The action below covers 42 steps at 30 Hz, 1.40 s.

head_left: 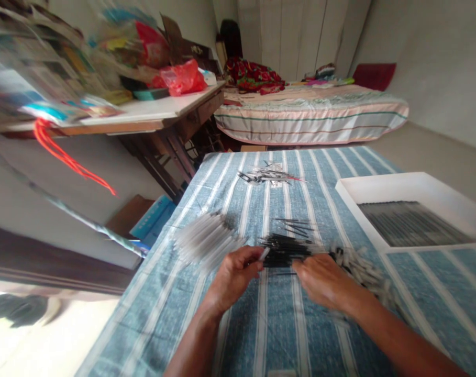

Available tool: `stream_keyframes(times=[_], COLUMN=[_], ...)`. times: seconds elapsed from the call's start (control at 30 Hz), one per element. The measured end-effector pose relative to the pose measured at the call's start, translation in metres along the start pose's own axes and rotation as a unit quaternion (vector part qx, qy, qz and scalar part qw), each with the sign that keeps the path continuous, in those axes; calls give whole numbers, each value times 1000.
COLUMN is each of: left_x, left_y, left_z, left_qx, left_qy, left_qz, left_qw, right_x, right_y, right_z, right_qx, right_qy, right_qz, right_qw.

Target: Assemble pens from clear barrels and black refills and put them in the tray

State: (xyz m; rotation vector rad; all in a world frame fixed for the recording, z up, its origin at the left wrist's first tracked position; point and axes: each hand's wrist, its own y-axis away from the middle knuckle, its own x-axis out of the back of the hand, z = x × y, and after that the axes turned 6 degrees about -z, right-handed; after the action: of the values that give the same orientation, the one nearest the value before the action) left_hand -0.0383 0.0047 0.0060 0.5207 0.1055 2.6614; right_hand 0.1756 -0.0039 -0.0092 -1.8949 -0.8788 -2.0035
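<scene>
My left hand point(238, 269) is closed in a pinch on a pale, whitish tube whose tip shows past the fingers. Just right of it, my right hand point(318, 277) has its fingers pressed together at the lower right edge of a pile of thin black rods point(285, 248); what it grips is too small to make out. A heap of whitish translucent tubes point(206, 238) lies to the left of the left hand. Beyond the right hand, loose clear and grey pieces with black parts point(363, 269) are scattered, partly behind the forearm.
A white open box point(379, 233) at the right holds a row of dark-cored sticks point(414, 222). Farther back on the striped cloth point(253, 324) is a small pile of thin pieces point(271, 174). A cluttered side table point(143, 118) stands left; a bed point(312, 118) stands behind.
</scene>
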Motion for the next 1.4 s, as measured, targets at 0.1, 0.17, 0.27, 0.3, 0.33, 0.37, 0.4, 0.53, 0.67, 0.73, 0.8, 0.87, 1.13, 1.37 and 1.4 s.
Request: stream_keyframes(times=[0.1,0.17,0.27,0.3,0.33,0.37,0.4,0.53,0.67,0.73,0.8,0.87,1.13,1.37,1.4], left_x=[3,5,6,6,6,5,5,3,0,-1,-2,-3,-8,-19,-20], left_y=[2,3,4,4,4,3,3,3,3,2,2,1,2,0,0], left_z=[4,5,5,4,4,3,2,1,-1,-3,-4,-3,-1,1,1], left_qx=[0,-9,-20,-22,-25,-28,-32,-39,-40,-38,-33,-27,-16,-8,-9], left_qy=[10,21,28,26,22,16,9,-25,-36,-38,-46,-58,-92,34,66], left_qz=[-9,-15,-28,-31,-35,-38,-40,-54,-64,-73,-82,-90,-107,-87,-80], left_qw=[1000,1000,999,999,999,999,999,997,996,996,995,994,990,996,995], right_x=[4,5,4,4,3,2,2,2,5,8,9,10,5,3,5], right_y=[5,8,12,13,13,14,14,12,12,12,12,14,16,15,16], right_z=[11,18,23,24,24,24,24,23,20,16,13,10,14,6,6], right_qx=[-19,-36,-35,-34,-34,-37,-41,-46,-42,-42,-38,-33,8,92,99], right_qy=[-12,-8,13,20,26,31,34,35,30,27,27,31,36,-37,-57], right_qz=[28,59,103,113,119,122,125,127,123,118,117,129,226,335,365], right_qw=[999,998,994,993,992,991,991,990,991,992,992,991,974,937,924])
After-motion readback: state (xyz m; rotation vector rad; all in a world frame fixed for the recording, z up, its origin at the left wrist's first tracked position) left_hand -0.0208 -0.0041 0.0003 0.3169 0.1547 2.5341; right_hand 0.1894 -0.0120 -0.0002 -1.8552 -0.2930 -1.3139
